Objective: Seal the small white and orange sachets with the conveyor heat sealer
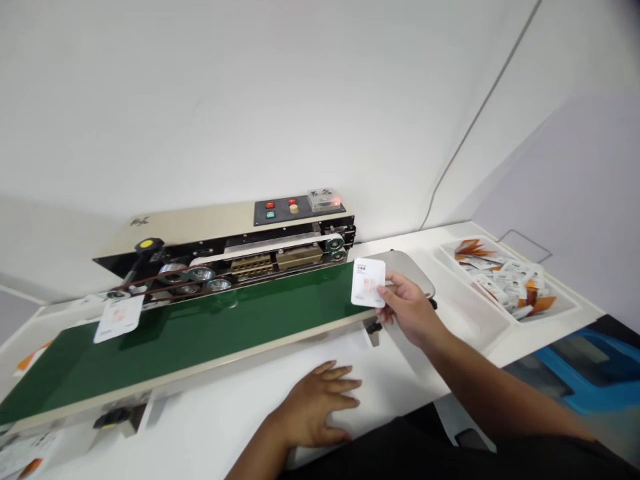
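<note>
Between the thumb and fingers of my right hand (407, 308) is a small white sachet (369, 281) with pinkish print. It is held upright at the right end of the green conveyor belt (280, 313), close to the rollers of a band sealing machine (215, 227). My left hand (320, 407) lies flat on the white table in front of the belt, fingers spread, holding nothing. Another white sachet (120, 317) sits at the left part of the belt, its top edge by the machine's rollers.
To the right stands a white bin (540, 317) with many white and orange sachets. A grey flat device (407, 267) rests behind my right hand. The machine's control panel (280, 210) has coloured buttons. More sachets (30, 460) lie at the lower left. A blue object (585, 367) is beyond the table edge.
</note>
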Demonstrator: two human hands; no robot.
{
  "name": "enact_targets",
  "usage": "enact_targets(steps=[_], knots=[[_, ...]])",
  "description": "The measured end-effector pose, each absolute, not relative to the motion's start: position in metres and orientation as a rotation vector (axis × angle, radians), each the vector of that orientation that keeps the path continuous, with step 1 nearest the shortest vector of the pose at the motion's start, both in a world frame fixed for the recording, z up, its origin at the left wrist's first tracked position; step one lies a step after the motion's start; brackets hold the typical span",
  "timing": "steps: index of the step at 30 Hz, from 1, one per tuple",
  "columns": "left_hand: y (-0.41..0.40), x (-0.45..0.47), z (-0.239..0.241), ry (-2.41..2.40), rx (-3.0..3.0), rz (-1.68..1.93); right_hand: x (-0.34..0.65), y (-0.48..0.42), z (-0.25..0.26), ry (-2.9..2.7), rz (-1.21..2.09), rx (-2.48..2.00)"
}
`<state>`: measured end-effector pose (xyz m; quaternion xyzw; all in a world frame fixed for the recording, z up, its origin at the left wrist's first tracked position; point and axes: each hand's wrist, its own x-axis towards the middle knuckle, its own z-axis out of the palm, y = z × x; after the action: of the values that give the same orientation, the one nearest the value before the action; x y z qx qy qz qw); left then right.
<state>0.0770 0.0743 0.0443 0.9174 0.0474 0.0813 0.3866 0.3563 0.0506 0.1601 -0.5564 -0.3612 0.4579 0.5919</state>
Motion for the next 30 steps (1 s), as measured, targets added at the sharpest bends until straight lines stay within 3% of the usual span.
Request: enact_targets(steps=[11,21,25,30], knots=[[0.079,0.073,0.036,0.1,2.414,0.14,0.409,0.106,0.173,-0.809,1.212,-1.37],[0.078,0.074,0.038,0.119,2.407,0.198,0.397,0.15,0.171,-0.89,1.325,-1.399],[0.078,0.074,0.037,0.132,2.411,0.247,0.405,0.139,0.174,-1.024,1.083,-1.498],[0.078,0.074,0.033,0.137,2.424,0.241,0.467,0.098,0.179,-1.038,0.382,-1.582]])
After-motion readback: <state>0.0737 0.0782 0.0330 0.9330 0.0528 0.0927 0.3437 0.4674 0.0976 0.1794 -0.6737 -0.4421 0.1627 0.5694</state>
